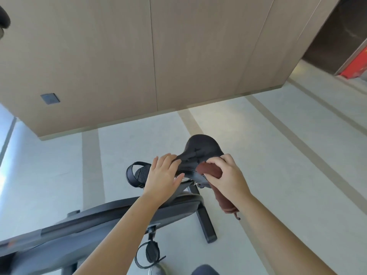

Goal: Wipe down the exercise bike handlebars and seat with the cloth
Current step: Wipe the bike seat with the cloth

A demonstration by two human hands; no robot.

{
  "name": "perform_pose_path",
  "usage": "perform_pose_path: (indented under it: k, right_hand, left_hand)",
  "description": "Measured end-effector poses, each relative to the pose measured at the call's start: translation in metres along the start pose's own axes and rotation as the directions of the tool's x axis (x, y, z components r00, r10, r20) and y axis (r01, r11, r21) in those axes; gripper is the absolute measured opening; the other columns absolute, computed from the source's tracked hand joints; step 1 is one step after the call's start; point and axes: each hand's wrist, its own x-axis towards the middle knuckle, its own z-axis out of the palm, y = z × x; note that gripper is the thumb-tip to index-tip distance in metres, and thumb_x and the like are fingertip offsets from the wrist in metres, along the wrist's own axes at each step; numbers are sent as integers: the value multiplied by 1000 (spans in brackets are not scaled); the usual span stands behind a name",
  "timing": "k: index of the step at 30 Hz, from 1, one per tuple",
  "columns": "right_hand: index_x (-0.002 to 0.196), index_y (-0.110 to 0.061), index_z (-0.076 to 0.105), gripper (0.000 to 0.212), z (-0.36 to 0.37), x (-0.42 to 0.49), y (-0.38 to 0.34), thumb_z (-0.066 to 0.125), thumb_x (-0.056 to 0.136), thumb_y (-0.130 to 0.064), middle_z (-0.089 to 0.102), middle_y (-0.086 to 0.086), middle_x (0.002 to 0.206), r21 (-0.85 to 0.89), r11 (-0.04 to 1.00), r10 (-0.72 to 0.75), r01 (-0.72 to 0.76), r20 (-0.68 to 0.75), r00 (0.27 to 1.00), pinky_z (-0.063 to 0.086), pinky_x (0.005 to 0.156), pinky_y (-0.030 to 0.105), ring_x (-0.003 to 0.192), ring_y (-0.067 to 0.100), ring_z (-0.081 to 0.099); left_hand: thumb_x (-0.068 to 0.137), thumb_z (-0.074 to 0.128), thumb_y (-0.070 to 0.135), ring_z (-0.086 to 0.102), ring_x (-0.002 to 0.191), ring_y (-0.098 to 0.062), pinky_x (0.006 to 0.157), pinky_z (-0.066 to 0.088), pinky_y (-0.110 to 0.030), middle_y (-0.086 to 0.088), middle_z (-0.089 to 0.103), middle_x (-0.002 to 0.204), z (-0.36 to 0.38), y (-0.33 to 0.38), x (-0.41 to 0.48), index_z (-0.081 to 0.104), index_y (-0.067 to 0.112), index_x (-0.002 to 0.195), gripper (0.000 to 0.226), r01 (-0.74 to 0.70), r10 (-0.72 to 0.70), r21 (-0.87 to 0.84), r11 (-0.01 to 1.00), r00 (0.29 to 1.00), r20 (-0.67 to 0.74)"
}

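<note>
Both hands meet the seat [200, 153]: right hand [226, 175] presses cloth [210, 170] against it.

Matt black seat [200, 153], soft reddish-brown cloth [211, 171], wood-look wall panels [119, 56], perhaps laminate

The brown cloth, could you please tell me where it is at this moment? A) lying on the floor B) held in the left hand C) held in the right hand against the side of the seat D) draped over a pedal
C: the right hand presses the brown cloth against the side of the black seat, while the left hand steadies the seat's nose.
</note>
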Motion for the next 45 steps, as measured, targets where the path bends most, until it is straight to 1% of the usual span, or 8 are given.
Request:
perform_pose_path:
  k: [7,15,20,25,28,36,41,45]
  right_hand:
    - [105,-21,61,29,21,43,34,67,77,-26,49,4,106,-194,973,-100,122,117,988,50,66,32,90,26,55]
    - [106,-18,61,27,46,99,32,63,81,-29,47,8,107,-151,930,-277,335,309,910,46,67,31,95,27,51]
    - [112,-21,58,29,55,126,26,58,84,-31,44,7,112,-86,869,-403,487,447,799,43,72,30,102,26,46]
    - [105,-25,61,27,28,113,67,65,79,-27,45,3,104,2,843,-482,538,448,753,43,64,25,95,23,51]
    - [103,-24,62,26,28,122,66,66,78,-29,46,4,104,24,831,-495,555,487,720,47,71,32,94,25,52]
    - [105,-22,60,25,81,162,2,57,84,-34,45,7,107,33,810,-494,586,576,651,45,78,35,99,28,50]
    - [97,-36,60,23,56,163,36,66,75,-34,45,-2,97,127,783,-543,609,617,569,43,69,29,90,21,54]
    - [94,-31,64,26,37,161,63,72,69,-28,49,-2,95,163,756,-572,634,635,518,47,69,28,89,19,57]
  left_hand:
    - [75,73,21,55,110,-34,94,42,-52,-17,61,117,36,-8,8,60,1,112,44,200,-198,-38,979,979,52]
    - [70,76,11,57,107,-34,89,47,-47,-15,63,115,54,8,13,65,1,107,40,465,-472,-177,868,882,3]
    - [71,75,10,56,110,-31,90,47,-47,-12,63,116,60,14,15,65,3,106,37,515,-529,-166,841,847,-47]
    - [72,74,10,55,112,-31,93,45,-44,-10,63,117,65,23,16,65,3,107,37,555,-567,-128,822,817,-100]
    - [73,74,13,51,117,-27,97,41,-40,-6,61,120,68,25,17,65,7,109,38,618,-644,-197,761,757,-108]
    - [66,79,29,36,116,-9,93,11,2,13,48,120,64,17,16,58,18,117,56,727,-798,-432,534,602,27]
    - [65,79,28,38,116,-6,96,14,1,13,49,120,68,14,11,59,15,117,57,705,-803,-482,521,597,5]
    - [69,76,29,37,121,-9,100,15,-4,15,46,123,68,18,10,56,16,120,56,717,-806,-467,517,591,16]
